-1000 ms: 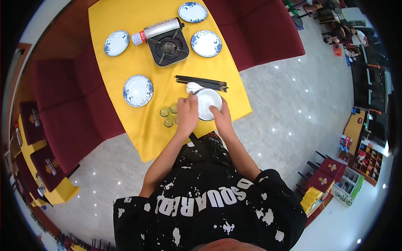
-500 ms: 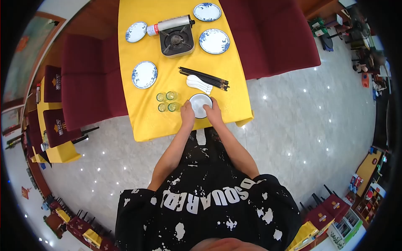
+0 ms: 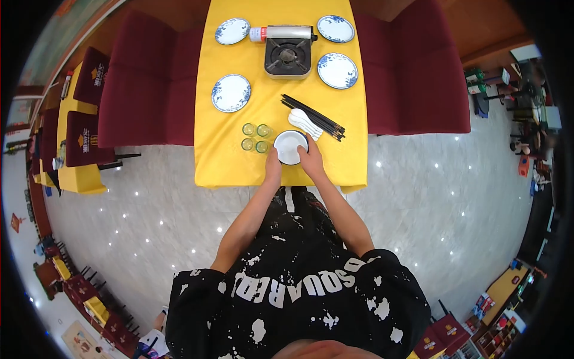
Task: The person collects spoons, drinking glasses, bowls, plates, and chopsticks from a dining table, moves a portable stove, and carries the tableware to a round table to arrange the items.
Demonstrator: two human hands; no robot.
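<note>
Both hands hold a white bowl with a dark rim point(image 3: 291, 148) near the front edge of the yellow-covered table point(image 3: 335, 170). My left hand point(image 3: 272, 167) is closed on its left side and my right hand point(image 3: 311, 160) on its right, the thumb at the rim. Whether more bowls are stacked beneath cannot be seen. Just left of the bowl stand several small greenish glasses point(image 3: 262, 130). White soup spoons point(image 3: 304, 122) lie nested behind it, beside a bundle of black chopsticks point(image 3: 317, 118).
A portable gas stove point(image 3: 287, 58) with a gas canister point(image 3: 258, 34) sits farther back. Around it lie several blue-patterned white plates, one at the left point(image 3: 231, 93). Dark red benches flank the table, left point(image 3: 137, 90) and right point(image 3: 424, 78). Grey tiled floor point(image 3: 418, 197) surrounds it.
My view has turned, so the table looks straighter and farther right. Both hands remain on the bowl, which now appears nearer the glasses and spoons.
</note>
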